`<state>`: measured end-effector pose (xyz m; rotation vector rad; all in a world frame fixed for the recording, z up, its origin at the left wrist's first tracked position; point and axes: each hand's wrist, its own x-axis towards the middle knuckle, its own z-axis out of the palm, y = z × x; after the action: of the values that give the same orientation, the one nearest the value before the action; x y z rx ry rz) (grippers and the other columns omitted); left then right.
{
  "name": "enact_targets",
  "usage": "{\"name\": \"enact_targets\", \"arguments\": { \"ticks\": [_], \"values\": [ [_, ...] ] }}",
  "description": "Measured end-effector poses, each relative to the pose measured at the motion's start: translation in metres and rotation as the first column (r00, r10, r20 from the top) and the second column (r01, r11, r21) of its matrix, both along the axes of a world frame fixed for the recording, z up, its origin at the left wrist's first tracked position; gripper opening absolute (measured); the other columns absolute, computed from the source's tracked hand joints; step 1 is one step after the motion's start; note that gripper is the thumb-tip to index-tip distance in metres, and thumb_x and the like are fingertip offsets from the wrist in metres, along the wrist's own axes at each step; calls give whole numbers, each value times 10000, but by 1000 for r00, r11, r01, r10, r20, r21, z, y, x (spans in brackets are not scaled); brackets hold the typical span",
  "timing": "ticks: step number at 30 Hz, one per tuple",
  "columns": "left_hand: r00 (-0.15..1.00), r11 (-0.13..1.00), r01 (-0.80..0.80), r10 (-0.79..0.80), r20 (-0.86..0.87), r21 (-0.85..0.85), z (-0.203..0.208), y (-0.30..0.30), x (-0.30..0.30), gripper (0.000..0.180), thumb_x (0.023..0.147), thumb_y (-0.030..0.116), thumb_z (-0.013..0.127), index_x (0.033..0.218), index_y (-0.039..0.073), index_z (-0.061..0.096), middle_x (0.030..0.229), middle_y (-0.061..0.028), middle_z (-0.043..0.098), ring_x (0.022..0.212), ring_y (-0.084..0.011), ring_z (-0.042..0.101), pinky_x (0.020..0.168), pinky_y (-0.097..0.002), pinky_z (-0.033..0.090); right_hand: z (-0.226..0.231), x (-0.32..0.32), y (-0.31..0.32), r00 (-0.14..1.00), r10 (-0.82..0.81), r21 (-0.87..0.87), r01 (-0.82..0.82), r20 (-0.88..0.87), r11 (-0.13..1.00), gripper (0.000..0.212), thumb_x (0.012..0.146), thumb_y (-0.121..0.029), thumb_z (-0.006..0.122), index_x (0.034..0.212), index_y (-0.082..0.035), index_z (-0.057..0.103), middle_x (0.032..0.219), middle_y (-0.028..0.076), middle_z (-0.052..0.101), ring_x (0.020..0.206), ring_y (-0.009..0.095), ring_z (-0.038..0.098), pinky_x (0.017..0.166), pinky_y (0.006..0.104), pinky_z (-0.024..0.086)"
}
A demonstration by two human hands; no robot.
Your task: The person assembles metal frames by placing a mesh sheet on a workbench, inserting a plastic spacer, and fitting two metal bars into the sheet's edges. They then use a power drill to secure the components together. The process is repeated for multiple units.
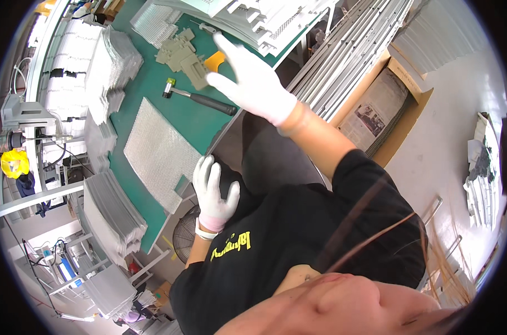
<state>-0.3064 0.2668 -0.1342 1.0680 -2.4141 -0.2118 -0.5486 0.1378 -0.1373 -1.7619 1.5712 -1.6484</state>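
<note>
A silvery mesh-textured panel point(158, 151) lies flat on the green table point(129, 103), with a small notch near its near corner. My left hand point(214, 190), in a white glove, is at the panel's near edge, fingers spread; whether it touches the panel I cannot tell. My right hand point(250, 78), gloved too, reaches over the table's right side with thumb and fingers apart and nothing in it. Below that hand lies a hammer point(200, 99) with a black handle and a yellow-green face. Just beyond are olive-beige flat pieces point(183, 60) and an orange piece point(215, 61), partly covered by my hand.
Stacks of white corrugated panels point(114, 72) line the table's far left side, and another stack point(113, 209) stands lower left. White panels point(264, 25) fill the far right end. Long metal strips point(348, 50) and a cardboard box point(418, 111) are on the right. A fan point(184, 234) sits below the table edge.
</note>
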Motion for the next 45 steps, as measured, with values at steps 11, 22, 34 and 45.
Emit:
{"name": "enact_targets", "arguments": {
  "ticks": [11, 22, 34, 45],
  "values": [
    [998, 994, 54, -51, -37, 92, -31, 3, -4, 671, 750, 41, 673, 1376, 0, 434, 1386, -232, 477, 1293, -444, 442, 1079, -530, 350, -314, -197, 209, 327, -819, 721, 678, -471, -144, 908, 748, -309, 764, 1492, -48, 312, 1375, 265, 482, 1287, 398, 471, 1089, 446, 391],
    [992, 985, 115, -121, 37, 132, -31, -7, -31, 654, 753, 63, 668, 1365, 2, 444, 1373, -221, 494, 1277, -455, 453, 1064, -533, 361, -372, -184, 269, 571, -739, 903, 413, -357, -117, 408, 798, -214, 695, 1149, -31, 599, 1242, 259, 588, 1108, 414, 607, 937, 486, 494],
    [847, 392, 471, 49, -529, 790, -84, -28, -124, 885, 905, 375, 663, 1550, 48, 153, 1597, -181, 185, 1431, -344, 310, 1133, -472, 320, -132, -76, 230, 571, 468, 184, -744, 675, 643, 51, 875, -94, 617, 861, -50, 595, 821, 17, 574, 778, 102, 529, 691, 293, 472],
    [975, -152, 147, -144, -169, 977, -111, -33, -161, 162, 902, 1, 512, 936, -24, 669, 824, -74, 687, 789, -144, 657, 705, -278, 527, -133, -95, 242, 972, -208, 300, 168, 109, 939, 513, 685, -56, 805, 1132, -56, 552, 1385, 219, 430, 1321, 336, 407, 876, 372, 529]
  ]
}}
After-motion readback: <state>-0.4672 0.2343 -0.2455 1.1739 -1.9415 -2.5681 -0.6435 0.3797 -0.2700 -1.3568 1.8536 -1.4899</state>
